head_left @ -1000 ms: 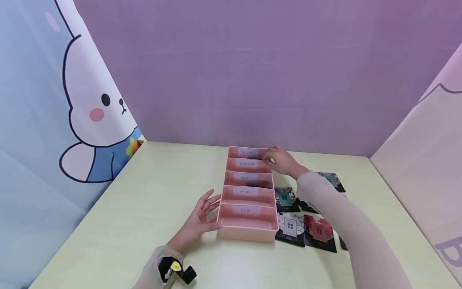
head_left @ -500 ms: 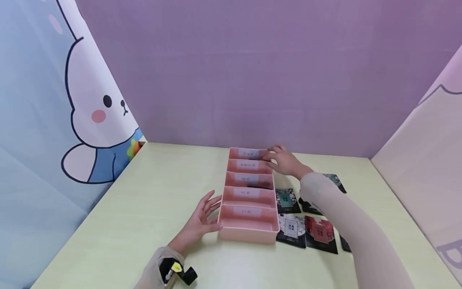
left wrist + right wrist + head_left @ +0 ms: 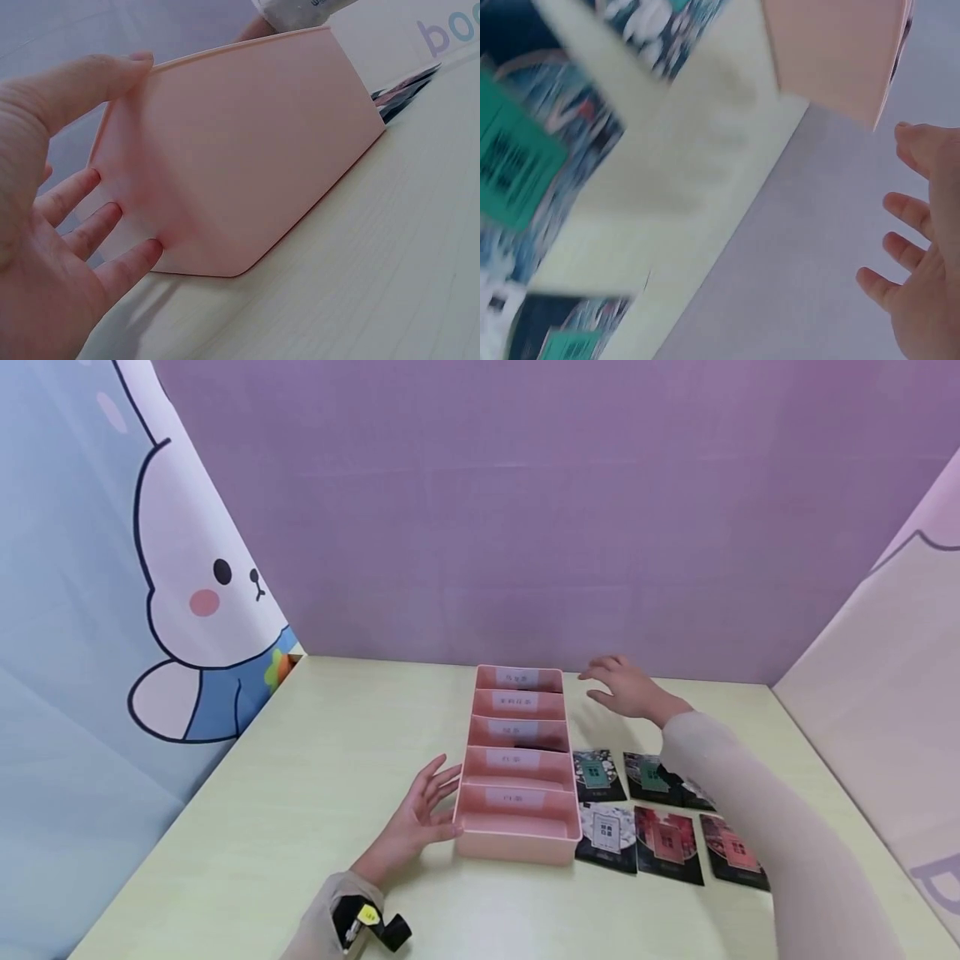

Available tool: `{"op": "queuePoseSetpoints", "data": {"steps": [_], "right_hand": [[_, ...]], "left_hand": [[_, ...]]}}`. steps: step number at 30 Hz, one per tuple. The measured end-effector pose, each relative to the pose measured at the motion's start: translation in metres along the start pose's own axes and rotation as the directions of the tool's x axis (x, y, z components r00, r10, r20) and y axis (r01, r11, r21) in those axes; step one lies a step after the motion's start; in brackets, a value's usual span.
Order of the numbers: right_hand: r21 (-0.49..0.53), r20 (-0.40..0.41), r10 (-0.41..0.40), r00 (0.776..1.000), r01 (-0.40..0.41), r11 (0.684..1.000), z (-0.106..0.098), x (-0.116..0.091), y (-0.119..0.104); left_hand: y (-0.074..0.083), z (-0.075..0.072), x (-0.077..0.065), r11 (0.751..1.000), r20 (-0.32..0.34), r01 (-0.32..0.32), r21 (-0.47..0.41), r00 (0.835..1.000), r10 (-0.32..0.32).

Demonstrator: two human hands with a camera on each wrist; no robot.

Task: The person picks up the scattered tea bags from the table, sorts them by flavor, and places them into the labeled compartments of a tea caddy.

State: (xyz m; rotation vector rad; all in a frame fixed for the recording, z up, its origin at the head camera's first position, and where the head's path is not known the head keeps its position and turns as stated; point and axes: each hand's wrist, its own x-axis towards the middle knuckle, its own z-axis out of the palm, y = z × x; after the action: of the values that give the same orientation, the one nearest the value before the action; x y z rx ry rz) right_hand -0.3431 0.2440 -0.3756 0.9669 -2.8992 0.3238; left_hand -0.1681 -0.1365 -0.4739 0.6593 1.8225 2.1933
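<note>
table [image 3: 360, 727] extends left of pink tray [image 3: 516, 849] | left grip [image 3: 416, 814] spread, touching rim [image 3: 240, 48] | right grip [image 3: 632, 692] relaxed, apart

The 2 nearest labels [image 3: 514, 798] on the pink tray [image 3: 517, 850] read “白茶” and “红茶”; backdrop [image 3: 394, 45] shows “bo”.

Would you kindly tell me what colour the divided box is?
Pink; the divided box shows best in the head view.

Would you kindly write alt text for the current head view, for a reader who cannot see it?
A person's left hand touches a pink five-compartment box on a table. The right hand, holding nothing, hovers right of the box's far end; dark printed packets lie nearer, on that side.
</note>
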Motion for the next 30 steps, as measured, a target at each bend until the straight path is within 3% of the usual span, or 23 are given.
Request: {"op": "queuePoseSetpoints", "data": {"steps": [14, 22, 27, 30], "right_hand": [[-0.085, 0.064, 0.175, 0.982, -0.169, 0.982, -0.002, -0.056, 0.058], [-0.143, 0.132, 0.313, 0.941, -0.294, 0.945, 0.002, -0.079, 0.085], [-0.208, 0.134, 0.349, 0.927, -0.318, 0.925, -0.001, -0.091, 0.092], [-0.192, 0.151, 0.369, 0.917, -0.339, 0.921, -0.001, -0.097, 0.094]], "left_hand": [[0.001, 0.0, -0.003, 1.0, -0.009, 0.008, -0.004, 1.0, -0.008], [-0.002, -0.002, -0.002, 1.0, 0.011, -0.015, 0.007, 1.0, 0.015], [-0.002, -0.001, 0.0, 1.0, 0.012, -0.005, 0.001, 1.0, 0.005], [-0.002, -0.001, 0.001, 1.0, 0.007, 0.004, -0.002, 1.0, -0.004]]}}
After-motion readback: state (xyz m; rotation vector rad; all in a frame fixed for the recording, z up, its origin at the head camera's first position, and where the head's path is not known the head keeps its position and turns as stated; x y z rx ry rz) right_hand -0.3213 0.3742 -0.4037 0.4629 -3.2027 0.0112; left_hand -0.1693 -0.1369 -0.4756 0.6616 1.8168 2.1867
